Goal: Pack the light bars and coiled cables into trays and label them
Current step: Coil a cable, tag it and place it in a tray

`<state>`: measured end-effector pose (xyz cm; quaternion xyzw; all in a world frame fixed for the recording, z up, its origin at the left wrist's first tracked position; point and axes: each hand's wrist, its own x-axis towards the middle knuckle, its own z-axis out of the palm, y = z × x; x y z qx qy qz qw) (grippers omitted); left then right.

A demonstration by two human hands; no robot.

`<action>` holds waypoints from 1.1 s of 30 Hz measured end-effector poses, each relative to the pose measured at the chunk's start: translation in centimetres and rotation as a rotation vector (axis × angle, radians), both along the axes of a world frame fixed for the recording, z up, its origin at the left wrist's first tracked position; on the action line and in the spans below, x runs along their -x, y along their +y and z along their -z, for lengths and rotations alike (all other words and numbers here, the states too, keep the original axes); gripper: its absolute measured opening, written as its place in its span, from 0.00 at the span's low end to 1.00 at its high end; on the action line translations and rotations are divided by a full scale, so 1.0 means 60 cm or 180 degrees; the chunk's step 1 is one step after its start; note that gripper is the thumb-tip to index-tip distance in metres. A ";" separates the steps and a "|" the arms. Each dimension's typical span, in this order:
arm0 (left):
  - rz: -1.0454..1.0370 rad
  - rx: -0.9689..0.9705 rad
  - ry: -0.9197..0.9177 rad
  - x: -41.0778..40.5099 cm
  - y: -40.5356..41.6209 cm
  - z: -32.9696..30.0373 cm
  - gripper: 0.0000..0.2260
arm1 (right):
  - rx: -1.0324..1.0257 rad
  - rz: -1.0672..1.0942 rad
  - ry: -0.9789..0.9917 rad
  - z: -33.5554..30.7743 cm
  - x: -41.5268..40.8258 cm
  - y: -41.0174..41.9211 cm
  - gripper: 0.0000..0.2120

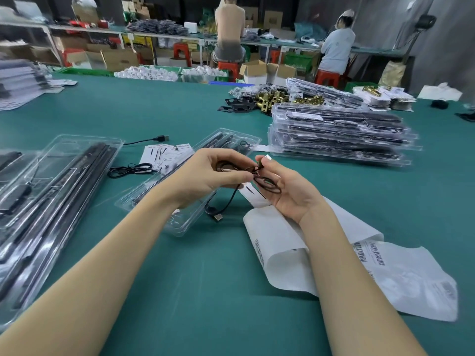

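Open tray (180, 222) left of label strip (288, 265), packed stack (341, 134) behind.

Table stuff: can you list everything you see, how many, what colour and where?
Cable: one, black, held in both hands, USB plug hanging.
Open tray: one, clear, under the hands, with black bars.
Spare cable: one, black, coiled on the table, left of centre.
Left tray: one, clear, holding black light bars.
Packed trays: a stack, clear, right.
Label strip: one, white, under the right wrist.
Cards: a few, white, centre.
Brass parts: a pile, gold, far right.
Table: one, green.
Left hand, right hand: fingers pinching the cable.
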<state>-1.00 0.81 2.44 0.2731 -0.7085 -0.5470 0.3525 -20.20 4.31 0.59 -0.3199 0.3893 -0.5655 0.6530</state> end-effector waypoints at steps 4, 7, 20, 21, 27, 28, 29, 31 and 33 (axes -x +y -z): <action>-0.0356 0.0045 -0.0140 0.010 0.001 0.004 0.07 | 0.0502 0.0051 0.0127 -0.007 0.010 -0.002 0.07; -0.0747 0.0011 0.0029 0.019 0.000 0.009 0.06 | 0.0705 -0.0027 0.0251 -0.009 0.016 -0.001 0.08; -0.0980 0.0113 0.0424 0.027 -0.005 0.016 0.17 | 0.0737 0.0011 0.0517 -0.003 0.008 0.000 0.10; -0.0937 0.0181 0.0373 0.026 -0.005 0.013 0.15 | 0.0754 -0.0021 0.0548 -0.002 0.006 0.000 0.11; -0.0842 0.0287 0.0221 0.033 0.003 0.008 0.11 | 0.0785 0.0096 0.0813 -0.002 0.004 -0.001 0.11; -0.0888 0.0260 0.0198 0.033 0.003 0.008 0.12 | 0.0787 0.0163 0.0870 -0.001 0.002 -0.001 0.12; -0.0953 0.0215 0.0195 0.033 0.003 0.008 0.14 | 0.0792 0.0236 0.0940 0.000 0.001 0.000 0.14; -0.1108 0.0119 0.0248 0.032 0.001 0.009 0.19 | 0.0807 0.0362 0.1111 0.001 -0.001 -0.001 0.13; -0.1231 0.0054 0.0302 0.030 -0.001 0.011 0.22 | 0.0807 0.0435 0.1244 0.000 -0.002 -0.002 0.08</action>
